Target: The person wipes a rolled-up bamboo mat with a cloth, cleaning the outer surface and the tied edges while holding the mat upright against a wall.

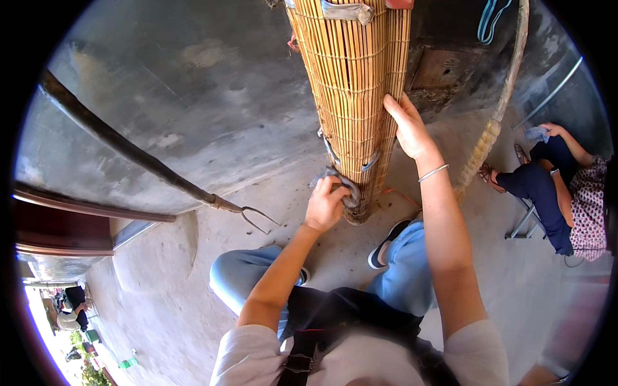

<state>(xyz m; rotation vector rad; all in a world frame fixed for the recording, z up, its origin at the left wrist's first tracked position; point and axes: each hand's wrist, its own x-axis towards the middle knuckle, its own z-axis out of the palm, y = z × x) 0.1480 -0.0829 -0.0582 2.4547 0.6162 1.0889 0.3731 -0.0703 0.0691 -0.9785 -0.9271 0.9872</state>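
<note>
Left hand (325,204): grip clamped on grey cloth (344,186), pressed against foot of rolled mat (357,96), as if for wiping. Right hand (407,125): fingers spread flat on mat side, roll steadied upright on floor (270,193). Beyond: pronged pole (141,157) leaned on wall. Seated person (566,186) at right.

The rolled bamboo blind (353,90) is straw-yellow, striped with fine slats and crossed by thin pale threads. Under the left hand's fingers (335,190) sits a grey cloth (344,186). Below the right hand's fingers (400,112), a silver bangle (432,172) rings the wrist. Beneath both are light blue jeans (405,270) and a black shoe with a white sole (386,244). The concrete floor (193,96) is mottled grey.
</note>
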